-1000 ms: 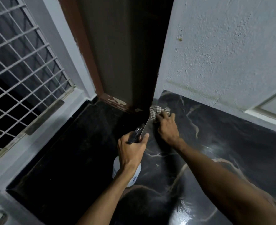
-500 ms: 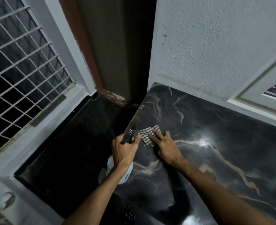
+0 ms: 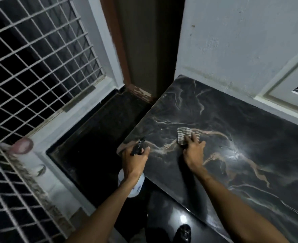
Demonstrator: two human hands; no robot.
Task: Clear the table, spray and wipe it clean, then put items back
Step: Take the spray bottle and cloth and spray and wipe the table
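The right hand (image 3: 194,153) lies flat on the table (image 3: 232,130), fingers straight and spread, pressing the cloth (image 3: 184,135) onto the tabletop near its left edge. The left hand (image 3: 135,160) is curled round the neck of the bottle (image 3: 132,187), held at the table's near left corner.

Head view: the right hand (image 3: 194,151) presses a striped grey-and-white cloth (image 3: 186,135) flat on the glossy black marble tabletop with pale veins (image 3: 241,137). The left hand (image 3: 135,159) grips a white spray bottle with black trigger head (image 3: 132,185) at the table's near-left edge. A white metal window grille (image 3: 39,58) stands far left.
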